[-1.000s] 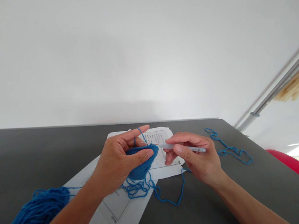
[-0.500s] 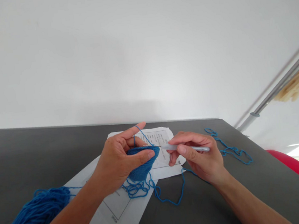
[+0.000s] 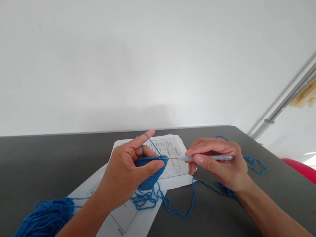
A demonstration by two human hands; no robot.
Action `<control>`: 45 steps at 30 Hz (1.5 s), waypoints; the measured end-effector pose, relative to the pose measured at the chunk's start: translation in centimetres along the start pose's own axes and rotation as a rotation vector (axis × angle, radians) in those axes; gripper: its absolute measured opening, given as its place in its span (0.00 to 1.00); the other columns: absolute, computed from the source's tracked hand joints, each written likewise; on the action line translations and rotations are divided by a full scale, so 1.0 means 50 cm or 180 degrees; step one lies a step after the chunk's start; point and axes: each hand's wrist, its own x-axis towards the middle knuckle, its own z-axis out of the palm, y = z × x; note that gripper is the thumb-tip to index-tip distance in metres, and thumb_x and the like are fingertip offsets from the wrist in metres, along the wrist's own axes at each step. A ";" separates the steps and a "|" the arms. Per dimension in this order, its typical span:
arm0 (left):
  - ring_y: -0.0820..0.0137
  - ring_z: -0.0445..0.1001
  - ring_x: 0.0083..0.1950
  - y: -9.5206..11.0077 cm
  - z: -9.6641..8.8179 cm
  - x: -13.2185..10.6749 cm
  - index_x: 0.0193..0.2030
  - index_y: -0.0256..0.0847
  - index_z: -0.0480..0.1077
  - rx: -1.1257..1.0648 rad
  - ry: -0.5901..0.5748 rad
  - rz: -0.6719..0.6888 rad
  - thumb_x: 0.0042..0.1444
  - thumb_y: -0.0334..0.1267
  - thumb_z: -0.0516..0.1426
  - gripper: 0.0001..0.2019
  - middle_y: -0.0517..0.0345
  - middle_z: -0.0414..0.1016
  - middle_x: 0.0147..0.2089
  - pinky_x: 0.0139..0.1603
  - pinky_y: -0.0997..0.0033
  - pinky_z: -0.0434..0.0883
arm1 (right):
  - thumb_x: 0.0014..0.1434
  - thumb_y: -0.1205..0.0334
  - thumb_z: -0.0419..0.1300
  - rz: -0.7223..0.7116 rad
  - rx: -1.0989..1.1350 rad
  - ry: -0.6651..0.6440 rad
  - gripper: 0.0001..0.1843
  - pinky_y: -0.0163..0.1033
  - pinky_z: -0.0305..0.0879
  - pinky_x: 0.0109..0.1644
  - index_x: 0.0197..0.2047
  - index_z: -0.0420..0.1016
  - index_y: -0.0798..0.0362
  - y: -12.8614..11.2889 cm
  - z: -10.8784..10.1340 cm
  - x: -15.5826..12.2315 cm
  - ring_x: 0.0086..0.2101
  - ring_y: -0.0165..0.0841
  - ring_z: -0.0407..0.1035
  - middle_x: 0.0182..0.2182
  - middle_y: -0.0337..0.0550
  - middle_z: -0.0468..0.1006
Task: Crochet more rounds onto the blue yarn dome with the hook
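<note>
My left hand [image 3: 124, 173] pinches a small blue crocheted piece [image 3: 150, 174] between thumb and fingers, with the working strand of blue yarn looped over its raised forefinger. My right hand [image 3: 222, 162] is closed on a pale crochet hook [image 3: 205, 157]. The hook's thin metal tip reaches left to the top edge of the crocheted piece. Both hands hover just above the dark table [image 3: 38, 170].
A blue yarn skein [image 3: 31, 232] lies at the lower left, and loose blue yarn [image 3: 182, 207] trails under and right of my hands. Printed paper sheets [image 3: 169, 147] lie beneath. A red round object [image 3: 313, 177] and a metal pole [image 3: 295, 95] stand off the table's right edge.
My right hand has drawn the hook to the right, away from the crocheted piece, exposing more of the metal shaft. My left hand has stayed nearly still.
</note>
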 end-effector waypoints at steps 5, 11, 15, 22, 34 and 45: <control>0.68 0.75 0.35 0.004 0.000 -0.005 0.72 0.38 0.64 0.0260 0.0083 0.0149 0.51 0.43 0.71 0.42 0.61 0.80 0.34 0.39 0.68 0.75 | 0.64 0.70 0.65 -0.0121 -0.0150 0.0052 0.10 0.40 0.73 0.27 0.44 0.87 0.50 -0.006 0.007 0.003 0.25 0.35 0.77 0.27 0.44 0.83; 0.66 0.77 0.35 -0.002 0.003 -0.008 0.74 0.39 0.62 0.0734 0.0255 0.0400 0.55 0.44 0.68 0.41 0.60 0.82 0.34 0.38 0.66 0.77 | 0.63 0.73 0.65 -0.0319 -0.0401 0.0061 0.12 0.40 0.73 0.27 0.45 0.86 0.50 -0.013 0.012 0.004 0.25 0.34 0.77 0.27 0.45 0.83; 0.66 0.79 0.35 -0.011 0.007 -0.008 0.73 0.40 0.64 0.1177 0.0420 0.0719 0.57 0.43 0.66 0.37 0.61 0.84 0.34 0.41 0.66 0.77 | 0.62 0.74 0.65 -0.0556 -0.0795 0.0056 0.12 0.39 0.72 0.27 0.46 0.86 0.51 -0.013 0.017 0.004 0.26 0.34 0.76 0.27 0.45 0.83; 0.68 0.80 0.33 -0.017 0.009 -0.002 0.67 0.41 0.71 0.1417 0.0864 0.1013 0.55 0.40 0.66 0.32 0.65 0.85 0.32 0.41 0.69 0.77 | 0.61 0.76 0.64 -0.0904 -0.1108 0.0107 0.13 0.37 0.73 0.30 0.47 0.84 0.55 -0.003 0.039 0.005 0.30 0.32 0.76 0.30 0.46 0.82; 0.69 0.77 0.31 0.008 0.023 -0.029 0.60 0.39 0.77 0.1052 0.1171 0.1008 0.57 0.42 0.66 0.24 0.61 0.87 0.36 0.37 0.70 0.75 | 0.64 0.73 0.64 -0.0702 -0.0701 0.0497 0.14 0.40 0.77 0.38 0.50 0.83 0.50 0.008 0.108 0.002 0.35 0.33 0.79 0.38 0.46 0.83; 0.69 0.80 0.34 0.015 -0.032 -0.045 0.59 0.44 0.78 -0.0062 0.1211 0.1060 0.54 0.37 0.68 0.24 0.65 0.86 0.33 0.44 0.71 0.76 | 0.62 0.57 0.69 0.0720 0.1716 0.0746 0.09 0.34 0.78 0.29 0.38 0.85 0.54 -0.007 0.183 0.062 0.23 0.28 0.77 0.29 0.41 0.85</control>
